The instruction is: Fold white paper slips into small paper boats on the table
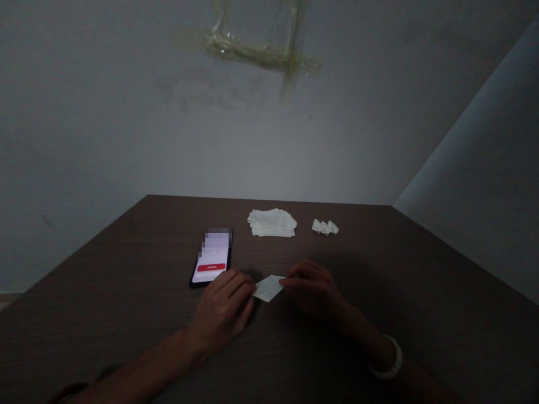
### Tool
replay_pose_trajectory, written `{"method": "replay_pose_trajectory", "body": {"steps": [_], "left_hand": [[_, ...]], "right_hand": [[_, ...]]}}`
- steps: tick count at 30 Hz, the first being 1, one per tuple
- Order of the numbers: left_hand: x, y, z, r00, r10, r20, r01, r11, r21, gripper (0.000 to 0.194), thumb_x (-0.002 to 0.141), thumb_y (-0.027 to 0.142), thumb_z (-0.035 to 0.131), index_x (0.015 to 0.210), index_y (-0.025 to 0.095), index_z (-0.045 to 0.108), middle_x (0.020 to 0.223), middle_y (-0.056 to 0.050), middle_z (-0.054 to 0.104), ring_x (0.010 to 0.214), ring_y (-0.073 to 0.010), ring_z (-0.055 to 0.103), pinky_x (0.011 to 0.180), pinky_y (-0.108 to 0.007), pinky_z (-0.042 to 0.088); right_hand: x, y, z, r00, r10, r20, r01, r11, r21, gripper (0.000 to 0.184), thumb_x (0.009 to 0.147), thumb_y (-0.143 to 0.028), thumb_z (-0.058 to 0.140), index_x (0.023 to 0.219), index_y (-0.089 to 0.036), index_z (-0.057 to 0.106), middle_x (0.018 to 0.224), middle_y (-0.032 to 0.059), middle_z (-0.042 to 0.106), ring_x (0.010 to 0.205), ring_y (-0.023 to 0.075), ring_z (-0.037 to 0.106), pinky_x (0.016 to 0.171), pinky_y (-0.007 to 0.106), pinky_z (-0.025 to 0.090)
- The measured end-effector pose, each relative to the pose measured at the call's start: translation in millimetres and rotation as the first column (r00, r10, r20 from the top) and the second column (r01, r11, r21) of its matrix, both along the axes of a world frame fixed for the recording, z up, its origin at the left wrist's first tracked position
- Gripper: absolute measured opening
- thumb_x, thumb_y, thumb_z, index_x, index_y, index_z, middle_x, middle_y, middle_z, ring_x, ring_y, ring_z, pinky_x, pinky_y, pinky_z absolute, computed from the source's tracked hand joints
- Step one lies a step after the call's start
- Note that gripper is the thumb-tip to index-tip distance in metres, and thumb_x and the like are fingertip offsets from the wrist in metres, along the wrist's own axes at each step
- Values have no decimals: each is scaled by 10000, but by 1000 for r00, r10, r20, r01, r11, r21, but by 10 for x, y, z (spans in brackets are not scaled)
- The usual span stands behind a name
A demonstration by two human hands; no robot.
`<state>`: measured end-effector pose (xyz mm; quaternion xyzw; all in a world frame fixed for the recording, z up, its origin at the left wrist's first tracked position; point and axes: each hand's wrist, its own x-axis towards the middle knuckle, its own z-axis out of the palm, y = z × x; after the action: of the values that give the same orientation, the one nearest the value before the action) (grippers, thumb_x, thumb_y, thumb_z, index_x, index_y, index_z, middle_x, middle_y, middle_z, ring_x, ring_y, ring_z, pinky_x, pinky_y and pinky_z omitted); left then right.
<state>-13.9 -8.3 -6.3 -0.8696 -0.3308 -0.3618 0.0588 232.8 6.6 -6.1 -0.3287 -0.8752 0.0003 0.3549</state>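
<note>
Between my hands, just above or on the dark table, is a small piece of white paper with slanted edges, perhaps folded. My left hand pinches its left corner, fingers curled and closed. At the upper right edge, my right hand grips the same paper between thumb and fingertips. A pale bracelet circles my right wrist. Close beyond my left hand lies a smartphone with its screen lit and a red button showing. The exact folds of the paper are too dim to make out.
A loose stack of printed paper sheets lies toward the back of the table. To its right sit several small folded white paper pieces in a row. A grey wall with yellowish tape rises behind the table.
</note>
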Motion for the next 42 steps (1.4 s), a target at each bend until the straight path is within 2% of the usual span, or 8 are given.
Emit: {"method": "replay_pose_trajectory", "body": {"steps": [6, 8, 15, 27, 30, 35, 39, 42], "left_hand": [[26, 36, -27, 963, -244, -118, 224, 962, -155, 227, 855, 96, 451, 1030, 162, 580, 997, -85, 669, 925, -222, 609, 805, -377, 514], [27, 48, -32, 952, -281, -124, 250, 943, -221, 222, 863, 100, 444, 1029, 162, 578, 974, -80, 675, 932, -221, 614, 826, -378, 508], [33, 52, -30, 963, -238, -124, 193, 936, -295, 199, 892, 144, 431, 988, 169, 604, 929, -78, 674, 901, -221, 629, 834, -386, 503], [19, 52, 3, 968, -220, -120, 164, 918, -361, 163, 943, 224, 453, 957, 170, 605, 881, -55, 658, 834, -203, 616, 769, -357, 499], [12, 51, 10, 979, -199, -35, 171, 907, -384, 146, 939, 236, 476, 992, 175, 598, 916, -54, 658, 841, -189, 627, 763, -329, 512], [12, 52, 14, 975, -211, 69, 221, 880, -420, 156, 929, 215, 492, 1057, 180, 574, 998, -53, 651, 878, -167, 638, 782, -299, 531], [8, 62, -16, 980, -195, 51, 199, 899, -389, 231, 904, 247, 534, 1127, 187, 558, 1132, -75, 627, 1012, -198, 610, 869, -350, 521], [22, 71, -11, 992, -121, -31, 102, 924, -369, 314, 869, 284, 578, 1162, 176, 544, 1205, -97, 590, 1103, -249, 556, 942, -435, 473]], "right_hand": [[-9, 39, -75, 996, 36, 81, -26, 992, -124, 181, 875, -178, 531, 902, -239, 699, 921, 42, 701, 807, 159, 601, 700, 271, 477], [-2, 55, -85, 991, 36, 132, -13, 986, -168, 193, 864, -160, 538, 922, -242, 703, 963, 37, 704, 840, 172, 599, 719, 286, 477], [17, 14, 17, 984, 72, 160, -29, 965, -260, 175, 834, -200, 594, 965, -239, 703, 1052, 44, 681, 903, 184, 610, 853, 348, 465], [38, -50, 162, 972, 189, 141, -128, 925, -356, 219, 790, -329, 657, 972, -210, 684, 1085, 63, 661, 939, 214, 600, 873, 367, 442], [24, -46, 153, 977, 171, 130, -114, 926, -359, 183, 830, -360, 635, 924, -213, 690, 1062, 59, 676, 941, 210, 601, 873, 359, 439], [-31, -16, 77, 985, 137, 101, -95, 935, -343, 167, 912, -260, 532, 886, -203, 686, 998, 41, 697, 889, 171, 612, 850, 316, 441], [-57, 17, 21, 989, 122, 85, -89, 943, -321, 168, 925, -270, 527, 903, -200, 678, 945, 35, 710, 846, 167, 620, 834, 307, 441], [-64, 33, -6, 990, 112, 88, -80, 948, -309, 147, 917, -280, 551, 916, -199, 674, 898, 28, 715, 808, 163, 615, 800, 292, 442]]}}
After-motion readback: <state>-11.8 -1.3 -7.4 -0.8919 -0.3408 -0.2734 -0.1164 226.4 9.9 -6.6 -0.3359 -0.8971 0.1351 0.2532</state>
